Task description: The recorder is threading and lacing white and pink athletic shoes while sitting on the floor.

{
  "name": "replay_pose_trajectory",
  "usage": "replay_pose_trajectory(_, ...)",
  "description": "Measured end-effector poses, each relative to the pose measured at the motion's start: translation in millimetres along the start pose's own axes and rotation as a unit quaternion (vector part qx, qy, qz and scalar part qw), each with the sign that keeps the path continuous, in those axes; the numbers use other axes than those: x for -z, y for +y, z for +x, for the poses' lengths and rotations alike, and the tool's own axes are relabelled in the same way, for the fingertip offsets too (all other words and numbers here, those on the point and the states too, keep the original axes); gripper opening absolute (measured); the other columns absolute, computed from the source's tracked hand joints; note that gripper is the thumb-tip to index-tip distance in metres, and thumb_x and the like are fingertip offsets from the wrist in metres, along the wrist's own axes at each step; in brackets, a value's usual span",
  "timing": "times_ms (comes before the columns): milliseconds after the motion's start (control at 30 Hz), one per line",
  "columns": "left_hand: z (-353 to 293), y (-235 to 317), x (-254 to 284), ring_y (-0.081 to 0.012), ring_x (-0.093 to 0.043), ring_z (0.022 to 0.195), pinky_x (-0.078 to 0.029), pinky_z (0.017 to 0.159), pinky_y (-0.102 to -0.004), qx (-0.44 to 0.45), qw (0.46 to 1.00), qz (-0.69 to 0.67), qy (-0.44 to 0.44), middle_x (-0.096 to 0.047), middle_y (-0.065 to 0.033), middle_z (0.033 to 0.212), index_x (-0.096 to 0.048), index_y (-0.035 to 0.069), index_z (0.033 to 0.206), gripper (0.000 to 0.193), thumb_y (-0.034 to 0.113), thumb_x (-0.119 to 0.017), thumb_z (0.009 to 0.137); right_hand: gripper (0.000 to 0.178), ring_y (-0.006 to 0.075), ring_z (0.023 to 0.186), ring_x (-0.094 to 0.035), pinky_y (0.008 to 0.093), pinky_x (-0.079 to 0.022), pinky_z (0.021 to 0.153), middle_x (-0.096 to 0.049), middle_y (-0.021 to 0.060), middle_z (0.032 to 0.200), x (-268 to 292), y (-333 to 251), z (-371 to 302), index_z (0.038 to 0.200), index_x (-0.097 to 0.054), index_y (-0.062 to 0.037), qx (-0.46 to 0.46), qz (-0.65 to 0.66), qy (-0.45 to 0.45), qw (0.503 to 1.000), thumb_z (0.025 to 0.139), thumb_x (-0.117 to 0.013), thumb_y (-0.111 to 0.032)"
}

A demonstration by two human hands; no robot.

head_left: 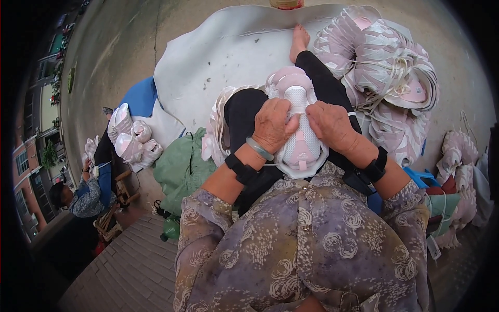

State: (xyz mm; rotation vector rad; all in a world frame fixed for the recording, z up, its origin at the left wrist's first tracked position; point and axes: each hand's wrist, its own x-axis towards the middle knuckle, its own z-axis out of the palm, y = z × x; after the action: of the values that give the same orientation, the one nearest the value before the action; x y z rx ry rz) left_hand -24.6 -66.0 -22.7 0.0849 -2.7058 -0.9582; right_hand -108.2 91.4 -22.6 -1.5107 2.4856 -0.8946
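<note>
A white and pale pink shoe upper (301, 140) lies across my lap, its pink-marked tongue end toward my body. My left hand (271, 124) is closed at the left edge of its lacing gap, thumb and fingers pressed together. On the opposite edge my right hand (332, 124) is closed too, knuckles up. A thin white shoelace (300, 113) runs across the tongue between the two hands, and both appear to pinch it. The fingertips are partly hidden. More pink and white uppers (214, 132) rest beside my left leg.
A large pile of bundled shoe uppers (400, 67) stands at the right on a white sheet (202, 67). A green bag (182, 166) lies to my left, near a smaller group of uppers (136, 140). Farther left sits another person (88, 195). A blue object (422, 178) is by my right elbow.
</note>
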Motion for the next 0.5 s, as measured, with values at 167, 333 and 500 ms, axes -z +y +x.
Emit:
replay_pose_trajectory(167,0.4,-0.4,-0.1,-0.0297,-0.051,0.066,-0.042,0.059,-0.0370,0.003,1.000,0.003,-0.001,-0.050,-0.0114,0.070,-0.049,0.004,0.077,0.020,0.013,-0.063,0.066,0.009,0.0243,0.060,-0.056,0.0347,-0.044,0.051,-0.051,0.0074,0.066,0.4,-1.7,1.0,0.073,-0.048,-0.0077,0.006,-0.002,0.009,1.000,0.073,-0.057,-0.010)
replay_pose_trajectory(333,0.0,-1.2,-0.8,-0.0298,-0.051,0.066,-0.042,0.059,-0.0371,0.000,1.000,0.004,0.000,-0.050,-0.0114,0.070,-0.049,0.004,0.077,0.020,0.014,-0.064,0.066,0.009,0.0242,0.059,-0.056,0.0345,-0.044,0.050,-0.050,0.0072,0.065,-1.0,-1.1,0.2,0.073,-0.048,-0.0079,0.004,0.003,0.014,1.000,0.073,-0.057,-0.010)
replay_pose_trajectory(500,0.3,-0.9,-1.0,-0.0299,-0.051,0.066,-0.042,0.059,-0.0370,0.003,1.000,0.004,-0.003,-0.050,-0.0115,0.070,-0.049,0.004,0.077,0.020,0.014,-0.063,0.067,0.009,0.0247,0.059,-0.056,0.0349,-0.044,0.050,-0.050,0.0074,0.065,-1.4,-0.2,-0.2,0.073,-0.047,-0.0078,0.000,0.017,0.018,1.000,0.074,-0.056,-0.010)
